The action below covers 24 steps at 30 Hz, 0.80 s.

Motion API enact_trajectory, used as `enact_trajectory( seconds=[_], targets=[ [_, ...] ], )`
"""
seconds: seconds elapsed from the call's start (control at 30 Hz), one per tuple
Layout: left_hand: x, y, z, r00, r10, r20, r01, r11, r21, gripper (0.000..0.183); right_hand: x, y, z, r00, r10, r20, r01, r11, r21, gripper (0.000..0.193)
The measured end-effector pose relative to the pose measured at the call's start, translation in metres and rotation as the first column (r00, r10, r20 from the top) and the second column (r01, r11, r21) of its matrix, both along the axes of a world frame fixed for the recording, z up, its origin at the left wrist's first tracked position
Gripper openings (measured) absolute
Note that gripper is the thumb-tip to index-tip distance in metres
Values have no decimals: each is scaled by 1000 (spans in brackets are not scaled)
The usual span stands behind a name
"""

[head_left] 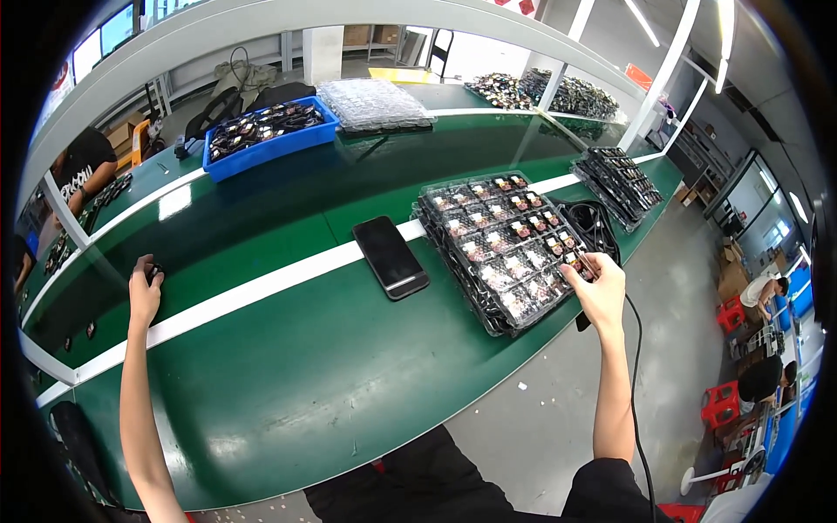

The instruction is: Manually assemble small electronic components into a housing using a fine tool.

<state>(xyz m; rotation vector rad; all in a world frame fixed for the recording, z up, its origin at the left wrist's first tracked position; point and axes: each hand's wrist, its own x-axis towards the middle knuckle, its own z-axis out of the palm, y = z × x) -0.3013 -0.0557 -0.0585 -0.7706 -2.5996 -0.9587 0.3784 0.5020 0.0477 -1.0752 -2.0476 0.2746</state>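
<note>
My left hand (144,295) is over the left part of the green table, its fingers closed round a small black part (154,273). At the near right corner of a stack of clear plastic trays (499,315), my right hand (603,296) has thumb and fingers pinched together over a pocket. Whatever lies between those fingertips is too small to make out. The top tray has rows of pockets; several hold small dark parts with light and copper-coloured spots (521,228), while glare blurs others. A black phone (390,257) lies left of the stack.
A blue bin (270,139) of small black parts and clear trays (370,105) stand at the back. Further trays (616,187) and a coiled black cable (593,228) lie right. A white frame post (660,74) rises at the right. Two small parts (91,330) lie far left. Other people sit nearby.
</note>
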Motion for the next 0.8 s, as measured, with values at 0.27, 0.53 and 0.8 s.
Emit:
enact_trajectory(
  seconds=[0.27, 0.53, 0.8],
  targets=[
    [174, 47, 34, 902, -408, 139, 392, 911, 130, 54, -22, -22, 20, 914, 176, -365, -283, 922, -264, 30],
    [294, 79, 54, 777, -591, 217, 612, 790, -35, 54, -144, -171, 43, 703, 659, -266, -708, 619, -338, 25],
    [286, 61, 56, 769, -609, 194, 628, 776, -54, 56, -255, -244, -14, 407, 858, -315, -865, 251, -435, 21]
  ],
)
